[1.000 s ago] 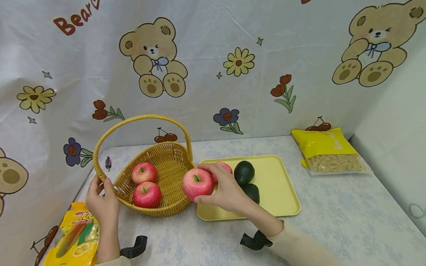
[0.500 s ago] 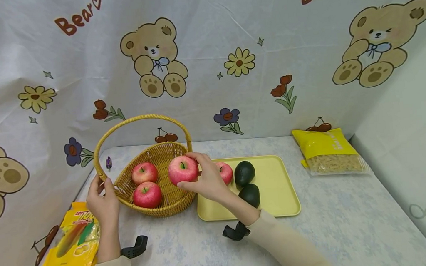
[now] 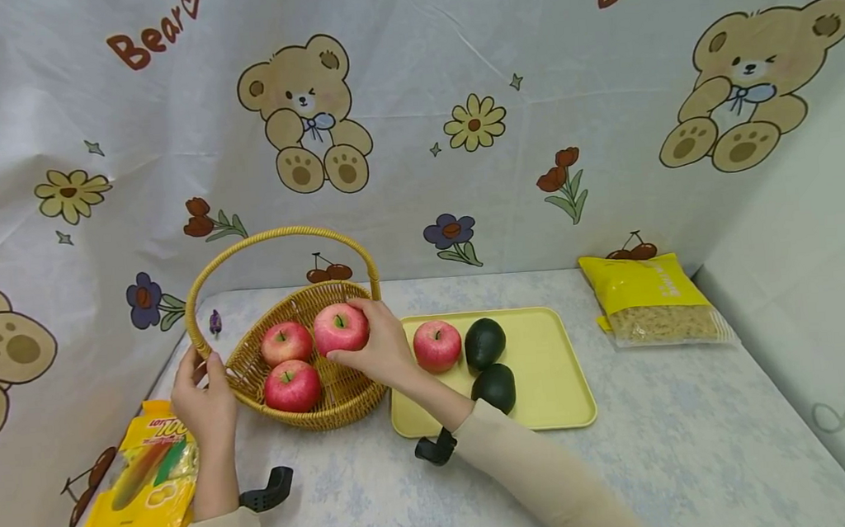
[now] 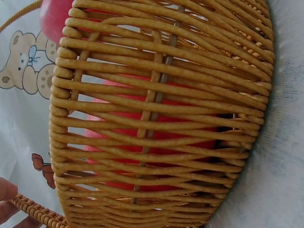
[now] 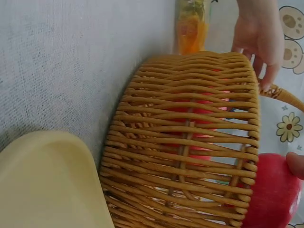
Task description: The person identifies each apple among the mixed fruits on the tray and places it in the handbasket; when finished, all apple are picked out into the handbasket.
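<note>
My left hand (image 3: 206,400) grips the lower left end of the handle on a yellow wicker basket (image 3: 345,418). Two red apples (image 3: 286,344) lie in the basket's left half. Between thumb and fingers my right hand (image 3: 380,345) holds another apple (image 3: 341,328), over the basket's right part. In the right wrist view, this held apple (image 5: 271,192) shows just past the rim, with a thumb on it. The left wrist view looks at the woven wall (image 4: 156,109), red fruit showing through its gaps; fingers (image 4: 7,199) touch the handle at lower left.
Right of the basket, a pale yellow tray (image 3: 550,369) bears one apple (image 3: 437,347) and two dark green avocados (image 3: 485,344). A yellow snack bag (image 3: 143,500) lies at the left. At the back right is a yellow bag of grain-like food (image 3: 652,299).
My right hand has carried its apple leftward and away from me, from the tray's left edge to over the basket. The left hand has stayed on the handle.
</note>
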The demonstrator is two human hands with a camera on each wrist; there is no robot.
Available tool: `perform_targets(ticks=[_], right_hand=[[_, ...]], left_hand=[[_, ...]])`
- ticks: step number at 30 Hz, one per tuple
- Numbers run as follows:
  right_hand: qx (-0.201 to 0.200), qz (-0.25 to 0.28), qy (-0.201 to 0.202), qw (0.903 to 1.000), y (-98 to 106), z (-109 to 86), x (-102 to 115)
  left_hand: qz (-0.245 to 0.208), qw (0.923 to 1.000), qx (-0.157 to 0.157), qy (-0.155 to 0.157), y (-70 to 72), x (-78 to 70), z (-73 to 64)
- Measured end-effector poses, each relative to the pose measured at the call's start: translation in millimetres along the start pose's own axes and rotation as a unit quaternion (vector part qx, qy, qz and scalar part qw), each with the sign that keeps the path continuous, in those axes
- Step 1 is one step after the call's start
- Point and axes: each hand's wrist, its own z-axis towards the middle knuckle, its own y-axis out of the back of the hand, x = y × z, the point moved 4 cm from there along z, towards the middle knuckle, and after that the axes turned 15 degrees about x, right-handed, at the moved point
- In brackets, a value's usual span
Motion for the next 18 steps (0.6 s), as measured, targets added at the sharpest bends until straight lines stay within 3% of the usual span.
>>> perform_targets(ticks=[8,18], right_hand=[[-0.010,-0.066,-0.024,0.9975,-15.2,20.7,-6.7],[0.013,-0.129,-0.080,0.9883,-28.3,39.0,-11.5]], left_hand=[[-0.001,1.0000,-0.001,-0.002,1.1,-0.3,0.4],[-0.002,1.0000,-0.003,0.000,0.4,-0.2,-0.7]])
